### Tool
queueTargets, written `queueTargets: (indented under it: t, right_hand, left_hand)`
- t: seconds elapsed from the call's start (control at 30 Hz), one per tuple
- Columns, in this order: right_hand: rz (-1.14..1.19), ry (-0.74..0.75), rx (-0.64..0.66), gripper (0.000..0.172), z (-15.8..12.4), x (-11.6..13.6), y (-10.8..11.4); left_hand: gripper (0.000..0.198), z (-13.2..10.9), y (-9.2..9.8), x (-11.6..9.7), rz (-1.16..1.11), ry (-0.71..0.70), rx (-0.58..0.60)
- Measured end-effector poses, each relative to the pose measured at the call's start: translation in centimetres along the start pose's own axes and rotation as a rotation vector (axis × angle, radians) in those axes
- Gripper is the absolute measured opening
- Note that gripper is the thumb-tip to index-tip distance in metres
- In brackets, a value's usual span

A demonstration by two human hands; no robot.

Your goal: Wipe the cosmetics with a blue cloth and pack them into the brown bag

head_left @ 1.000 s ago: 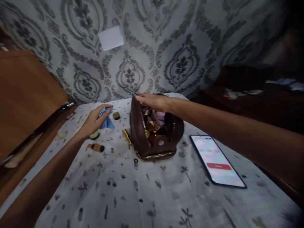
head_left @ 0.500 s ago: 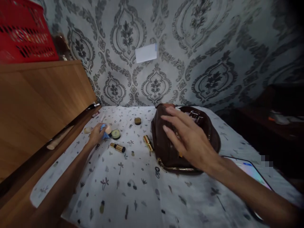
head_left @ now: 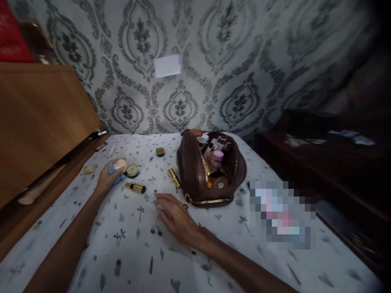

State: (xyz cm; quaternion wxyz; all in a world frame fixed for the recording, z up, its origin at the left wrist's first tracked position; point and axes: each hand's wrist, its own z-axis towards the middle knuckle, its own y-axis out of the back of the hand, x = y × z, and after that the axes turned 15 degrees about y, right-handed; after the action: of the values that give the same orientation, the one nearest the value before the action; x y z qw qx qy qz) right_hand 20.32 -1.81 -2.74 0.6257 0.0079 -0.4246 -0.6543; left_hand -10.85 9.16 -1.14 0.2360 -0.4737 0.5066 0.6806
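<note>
My left hand (head_left: pixel 106 176) is closed on a crumpled blue cloth (head_left: pixel 113 167) and a round, pale, jar-like piece (head_left: pixel 120 165). A low round container with a greenish top (head_left: pixel 132 171) lies right beside it. Just in front is a gold and black lipstick-like tube (head_left: pixel 135 187). Over the sheet, left of the open brown toiletry bag (head_left: pixel 194 169), my right hand (head_left: pixel 175 215) hovers or rests with loosely bent fingers and nothing visible in them. A second gold tube (head_left: pixel 174 178) lies against the bag's left side.
Bottles and a pink-lidded jar (head_left: pixel 218 156) stand inside the bag. A small round pot (head_left: pixel 160 152) sits toward the wall, a beige piece (head_left: pixel 89 169) at far left. Wooden furniture (head_left: pixel 45 110) borders the left; a blurred-out phone (head_left: pixel 279 213) lies at right.
My right hand has left the top of the bag and come down toward the left, uncovering the bag's opening. My left hand stays on the cloth. The view has turned right.
</note>
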Motion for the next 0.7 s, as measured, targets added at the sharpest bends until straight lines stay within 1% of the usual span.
queueTargets:
  t: [0.07,0.17,0.3,0.4,0.53,0.63,0.7]
  right_hand:
    - [0.006,-0.042,-0.042,0.025,-0.7,-0.8,-0.8]
    - [0.015,-0.043,-0.055,0.023,-1.5,-1.5,-1.3]
    - [0.017,-0.038,-0.031,0.024,-1.7,-1.7,-1.2]
    - [0.015,-0.042,-0.012,0.023,-1.5,-1.6,-1.0]
    - [0.016,-0.028,-0.002,0.023,-1.4,-1.6,-0.9]
    - [0.023,-0.012,0.0,0.022,-1.3,-1.6,-0.9]
    - [0.022,-0.006,-0.003,0.022,-1.3,-1.5,-1.0]
  left_hand:
    - [0.066,-0.1,-0.2,-0.2,0.012,-0.002,-0.037]
    - [0.052,-0.2,-0.5,-0.5,0.049,-0.006,-0.125]
    - [0.039,-0.3,-0.6,-0.7,0.079,0.009,-0.224]
    - [0.036,-0.5,-0.4,-0.8,0.025,0.013,-0.275]
    - [0.039,-1.3,-0.4,-1.2,-0.032,-0.027,-0.263]
    - [0.043,-2.2,-0.7,-1.7,0.001,-0.114,-0.219]
    - [0.048,-2.8,-1.1,-2.0,0.063,-0.175,-0.182]
